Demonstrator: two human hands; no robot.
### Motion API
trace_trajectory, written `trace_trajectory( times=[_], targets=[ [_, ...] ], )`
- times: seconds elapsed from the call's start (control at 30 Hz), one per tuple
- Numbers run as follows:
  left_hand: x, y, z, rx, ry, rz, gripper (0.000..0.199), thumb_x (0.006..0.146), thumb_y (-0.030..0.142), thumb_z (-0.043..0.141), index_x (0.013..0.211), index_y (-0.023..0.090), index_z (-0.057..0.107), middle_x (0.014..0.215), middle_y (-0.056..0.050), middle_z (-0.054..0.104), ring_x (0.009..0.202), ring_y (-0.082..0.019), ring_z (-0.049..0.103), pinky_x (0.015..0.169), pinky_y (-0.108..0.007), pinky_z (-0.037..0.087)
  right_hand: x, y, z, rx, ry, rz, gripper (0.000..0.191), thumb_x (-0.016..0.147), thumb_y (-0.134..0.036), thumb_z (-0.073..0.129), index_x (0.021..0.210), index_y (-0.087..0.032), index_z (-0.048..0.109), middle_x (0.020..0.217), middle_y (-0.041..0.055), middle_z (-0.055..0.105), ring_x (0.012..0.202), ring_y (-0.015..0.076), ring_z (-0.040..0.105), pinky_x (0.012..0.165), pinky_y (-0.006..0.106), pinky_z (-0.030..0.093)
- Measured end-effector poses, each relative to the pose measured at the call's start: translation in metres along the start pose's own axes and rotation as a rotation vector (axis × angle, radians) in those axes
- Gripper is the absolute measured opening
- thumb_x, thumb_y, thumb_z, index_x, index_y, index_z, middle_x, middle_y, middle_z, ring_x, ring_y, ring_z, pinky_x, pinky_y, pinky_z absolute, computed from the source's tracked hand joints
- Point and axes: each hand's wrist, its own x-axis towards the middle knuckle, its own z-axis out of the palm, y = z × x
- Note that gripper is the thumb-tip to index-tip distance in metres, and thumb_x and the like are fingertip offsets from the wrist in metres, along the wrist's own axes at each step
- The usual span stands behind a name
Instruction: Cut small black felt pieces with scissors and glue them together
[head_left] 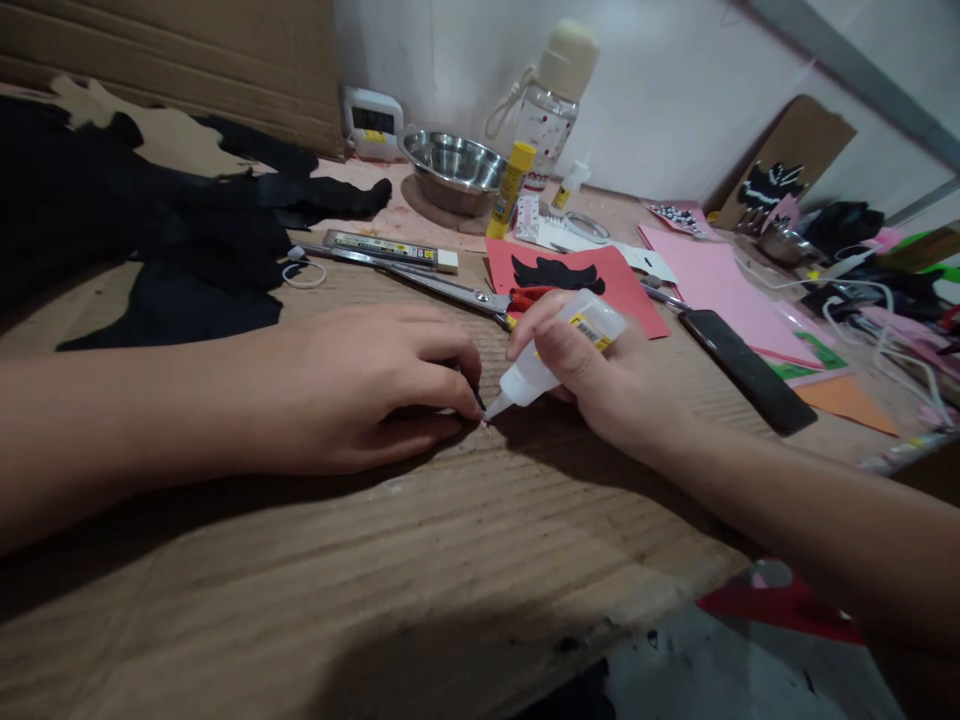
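My right hand (592, 365) is wrapped round a clear plastic glue bottle (534, 368) with a yellow label. The bottle tilts down to the left, its nozzle touching or just above a tiny dark piece (480, 402). That piece is pinched at the fingertips of my left hand (397, 385), which rests on the cardboard. Most of the piece is hidden by my fingers, so its shape cannot be made out. Behind my hands lie scissors (442, 287) with red handles, and a red sheet (630, 305) carrying a black cut-out (559, 272).
Black fabric (202, 240) spreads over the left side. At the back stand a steel bowl (457, 175), a glue stick (511, 190), a water bottle (551, 110) and a small digital clock (373, 120). A phone (742, 370) and pink sheets (705, 275) lie right. The cardboard's edge (675, 610) is near.
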Motion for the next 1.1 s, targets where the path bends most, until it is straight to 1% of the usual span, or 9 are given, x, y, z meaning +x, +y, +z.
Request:
trace_trajectory(
  times=[0.17, 0.33, 0.43, 0.53, 0.73, 0.87, 1.0, 1.1],
  targets=[
    [0.0000, 0.0007, -0.0005, -0.009, 0.013, -0.006, 0.020, 0.099, 0.020, 0.059, 0.110, 0.027, 0.075, 0.122, -0.007, 0.074, 0.110, -0.026, 0.070, 0.095, -0.037, 0.057, -0.0001, 0.0006, -0.0002, 0.024, 0.004, -0.008, 0.050, 0.095, -0.070, 0.063, 0.080, -0.023, 0.059, 0.069, -0.0033, 0.061, 0.059, 0.0117, 0.057, 0.052, 0.026, 0.044],
    [-0.0015, -0.0002, 0.0003, 0.014, 0.018, 0.019, 0.021, 0.102, 0.021, 0.056, 0.110, 0.025, 0.075, 0.124, -0.007, 0.073, 0.109, -0.026, 0.070, 0.094, -0.038, 0.057, -0.0012, 0.0021, -0.0020, 0.038, -0.021, -0.047, 0.047, 0.097, -0.065, 0.065, 0.081, -0.021, 0.063, 0.069, -0.0037, 0.061, 0.058, 0.0103, 0.055, 0.055, 0.024, 0.046],
    [-0.0018, -0.0010, 0.0008, 0.024, 0.011, 0.011, 0.022, 0.101, 0.021, 0.057, 0.111, 0.025, 0.075, 0.126, -0.008, 0.072, 0.109, -0.027, 0.070, 0.095, -0.041, 0.058, -0.0021, 0.0021, -0.0027, 0.015, -0.016, -0.041, 0.045, 0.098, -0.063, 0.065, 0.083, -0.021, 0.063, 0.070, -0.0033, 0.063, 0.060, 0.0108, 0.057, 0.055, 0.023, 0.047],
    [-0.0015, -0.0013, 0.0007, 0.022, 0.003, 0.009, 0.022, 0.101, 0.021, 0.057, 0.113, 0.025, 0.076, 0.122, -0.007, 0.073, 0.111, -0.028, 0.070, 0.094, -0.042, 0.058, -0.0026, 0.0013, -0.0027, 0.015, -0.004, -0.039, 0.044, 0.098, -0.062, 0.066, 0.082, -0.021, 0.063, 0.070, -0.0032, 0.064, 0.060, 0.0106, 0.057, 0.055, 0.023, 0.047],
    [-0.0010, -0.0006, 0.0009, 0.013, 0.017, 0.011, 0.021, 0.101, 0.022, 0.058, 0.113, 0.023, 0.076, 0.126, -0.009, 0.073, 0.109, -0.027, 0.071, 0.092, -0.040, 0.058, -0.0023, 0.0001, -0.0020, 0.021, -0.006, -0.041, 0.047, 0.094, -0.066, 0.068, 0.082, -0.021, 0.064, 0.070, -0.0027, 0.065, 0.060, 0.0107, 0.058, 0.054, 0.023, 0.047],
    [0.0002, 0.0003, 0.0016, -0.006, 0.009, -0.031, 0.018, 0.100, 0.023, 0.060, 0.111, 0.022, 0.075, 0.123, -0.009, 0.075, 0.108, -0.026, 0.072, 0.095, -0.039, 0.058, -0.0024, -0.0005, -0.0027, 0.016, 0.001, -0.026, 0.046, 0.095, -0.065, 0.068, 0.081, -0.021, 0.063, 0.070, -0.0022, 0.066, 0.061, 0.0114, 0.061, 0.055, 0.023, 0.048],
    [0.0007, 0.0020, 0.0015, 0.001, 0.020, -0.022, 0.020, 0.101, 0.024, 0.058, 0.113, 0.020, 0.074, 0.121, -0.010, 0.075, 0.107, -0.027, 0.072, 0.092, -0.040, 0.058, -0.0026, -0.0013, -0.0044, 0.013, -0.035, -0.018, 0.043, 0.095, -0.063, 0.069, 0.083, -0.022, 0.064, 0.073, -0.0016, 0.069, 0.063, 0.0123, 0.063, 0.056, 0.024, 0.050],
    [0.0010, 0.0029, 0.0015, 0.002, 0.031, -0.019, 0.019, 0.101, 0.023, 0.060, 0.112, 0.020, 0.075, 0.121, -0.010, 0.075, 0.107, -0.026, 0.072, 0.093, -0.038, 0.058, -0.0033, -0.0011, -0.0052, 0.023, -0.033, -0.006, 0.040, 0.095, -0.060, 0.070, 0.085, -0.022, 0.064, 0.072, -0.0020, 0.068, 0.063, 0.0123, 0.063, 0.056, 0.024, 0.049]
  ],
)
